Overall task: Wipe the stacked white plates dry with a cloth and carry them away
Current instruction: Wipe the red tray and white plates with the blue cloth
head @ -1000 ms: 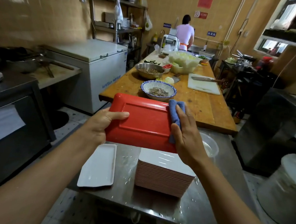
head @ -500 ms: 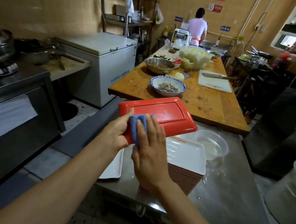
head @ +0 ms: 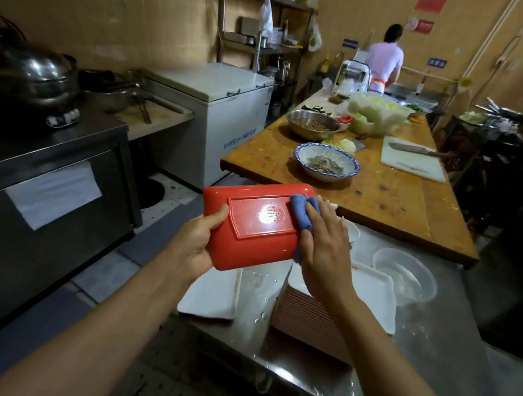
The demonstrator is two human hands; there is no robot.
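My left hand (head: 197, 243) grips the left edge of a rectangular plate (head: 252, 228) held red underside up above the steel table (head: 428, 355). Against the plate's right half my right hand (head: 324, 247) presses a folded blue cloth (head: 303, 212). Below my right wrist stands a tall stack of rectangular plates (head: 370, 296), white on top with red edges. A single white plate (head: 211, 295) lies flat on the table to the left of the stack.
A clear plastic bowl (head: 408, 277) sits right of the stack on the wet steel. Beyond it a wooden table (head: 391, 199) carries a blue-rimmed bowl (head: 326, 162), a metal bowl, vegetables and a cutting board with a knife (head: 412, 158). A chest freezer (head: 220, 103) and a dark counter stand left. A person (head: 385, 58) works at the far end.
The blue cloth under my right hand has slid from the plate's left end, near my left hand, across to its right half. The plate has tilted toward me, showing its red underside more squarely.
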